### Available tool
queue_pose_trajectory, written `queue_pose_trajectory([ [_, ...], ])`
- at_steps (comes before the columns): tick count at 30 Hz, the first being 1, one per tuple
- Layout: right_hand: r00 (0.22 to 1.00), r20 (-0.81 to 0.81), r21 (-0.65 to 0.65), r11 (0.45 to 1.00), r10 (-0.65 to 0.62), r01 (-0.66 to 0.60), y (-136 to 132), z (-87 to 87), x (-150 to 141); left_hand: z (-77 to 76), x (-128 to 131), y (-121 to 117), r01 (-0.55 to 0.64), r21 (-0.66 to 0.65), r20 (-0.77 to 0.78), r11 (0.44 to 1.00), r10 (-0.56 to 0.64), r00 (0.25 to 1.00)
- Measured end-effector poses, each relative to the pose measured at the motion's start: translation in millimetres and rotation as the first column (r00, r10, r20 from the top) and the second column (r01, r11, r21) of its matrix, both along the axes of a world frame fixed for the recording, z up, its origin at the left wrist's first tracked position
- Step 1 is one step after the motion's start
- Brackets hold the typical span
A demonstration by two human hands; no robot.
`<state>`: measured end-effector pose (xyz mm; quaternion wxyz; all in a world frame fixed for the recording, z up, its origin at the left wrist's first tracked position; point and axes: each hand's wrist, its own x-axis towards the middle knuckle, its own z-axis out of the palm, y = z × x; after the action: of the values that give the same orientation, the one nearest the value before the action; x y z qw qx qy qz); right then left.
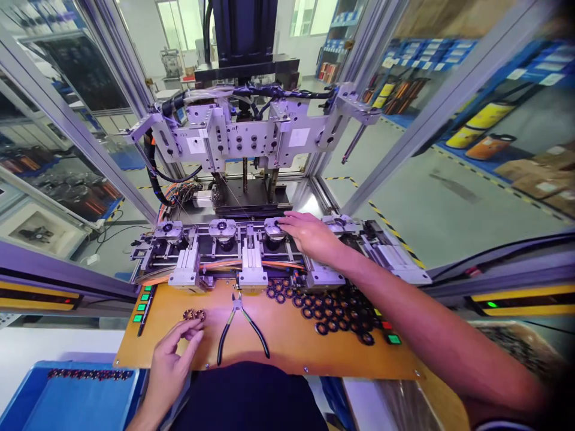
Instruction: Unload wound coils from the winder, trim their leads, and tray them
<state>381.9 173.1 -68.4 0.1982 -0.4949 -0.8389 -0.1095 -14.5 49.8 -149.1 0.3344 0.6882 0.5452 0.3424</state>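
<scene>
My right hand (309, 234) reaches forward onto the third fixture (273, 228) of a winding machine, its fingers closed around the black ring part seated there. My left hand (173, 353) rests on the orange board (287, 350), fingertips touching two copper-wound ring coils (194, 314). Black-handled cutting pliers (240, 326) lie on the board between my hands. A heap of several black ring cores (332, 311) lies under my right forearm.
More fixtures (168, 230) (222, 227) (341, 222) stand in a row, with the machine head (251, 131) above them. Green buttons (144, 302) sit at the board's left, a green button (394, 339) at its right. A blue tray (67, 401) holds a row of wound coils.
</scene>
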Motion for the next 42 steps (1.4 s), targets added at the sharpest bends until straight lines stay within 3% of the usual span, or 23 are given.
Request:
queue_pose_trajectory([
  [4,0.988,-0.13,0.177,0.979,-0.081,0.104,-58,25.9,-7,2.6,5,-2,0.045,0.039,-0.019,0.998,-0.044,0.999],
  [6,0.962,-0.255,0.248,0.956,-0.094,0.159,-103,20.0,-12,3.9,8,-1,0.058,0.057,-0.027,0.997,-0.057,0.998],
  [8,0.941,-0.32,0.209,0.961,-0.108,0.181,-147,-5.8,-17,6.6,12,0,0.07,0.073,-0.028,0.995,-0.068,0.997],
  [11,0.926,-0.325,0.091,0.968,-0.192,0.233,-194,-64.9,-25,13.4,23,-1,0.107,0.085,-0.03,0.991,-0.105,0.994],
  [14,0.902,-0.305,-0.031,0.95,-0.306,0.312,-217,-112.7,-31,20.0,36,-2,0.169,0.07,-0.032,0.983,-0.167,0.985],
  [17,0.867,-0.313,-0.131,0.922,-0.387,0.364,-221,-130.1,-32,25.4,46,0,0.237,0.051,-0.033,0.97,-0.236,0.971],
  [20,0.829,-0.375,-0.198,0.909,-0.415,0.366,-218,-123.5,-33,34.4,55,4,0.289,0.019,-0.035,0.957,-0.288,0.957],
  [23,0.778,-0.498,-0.217,0.924,-0.383,0.316,-216,-103.6,-46,51.2,70,6,0.367,-0.052,0.005,0.929,-0.368,0.93],
  [26,0.718,-0.633,-0.208,0.957,-0.289,0.202,-213,-74.7,-76,72.0,91,4,0.561,-0.179,0.158,0.808,-0.539,0.827],
  [28,0.629,-0.752,-0.194,0.978,-0.198,0.076,-210,-53.7,-96,82.8,104,3,0.666,-0.227,0.302,0.71,-0.599,0.742],
  [29,0.566,-0.809,-0.189,0.982,-0.161,0.01,-208,-44.2,-104,86.3,108,2,0.686,-0.229,0.358,0.69,-0.596,0.719],
  [30,0.497,-0.857,-0.185,0.981,-0.134,-0.055,-206,-35.9,-111,88.5,111,2,0.686,-0.218,0.39,0.694,-0.583,0.713],
  [32,0.38,-0.917,-0.194,0.967,-0.118,-0.167,-200,-24.7,-120,89.5,112,2,0.629,-0.15,0.37,0.763,-0.546,0.751],
  [34,0.325,-0.936,-0.222,0.946,-0.137,-0.238,-194,-20.7,-125,87.5,109,2,0.558,-0.037,0.279,0.829,-0.528,0.802],
  [36,0.289,-0.942,-0.256,0.923,-0.172,-0.287,-190,-21.0,-128,84.7,104,2,0.525,0.056,0.187,0.849,-0.526,0.83],
  [39,0.305,-0.929,-0.312,0.89,-0.211,-0.332,-181,-19.1,-122,82.5,98,4,0.519,0.105,0.128,0.848,-0.53,0.839],
  [42,0.457,-0.869,-0.353,0.885,-0.189,-0.304,-161,-3.7,-85,86.7,90,11,0.486,0.134,0.044,0.864,-0.495,0.868],
])
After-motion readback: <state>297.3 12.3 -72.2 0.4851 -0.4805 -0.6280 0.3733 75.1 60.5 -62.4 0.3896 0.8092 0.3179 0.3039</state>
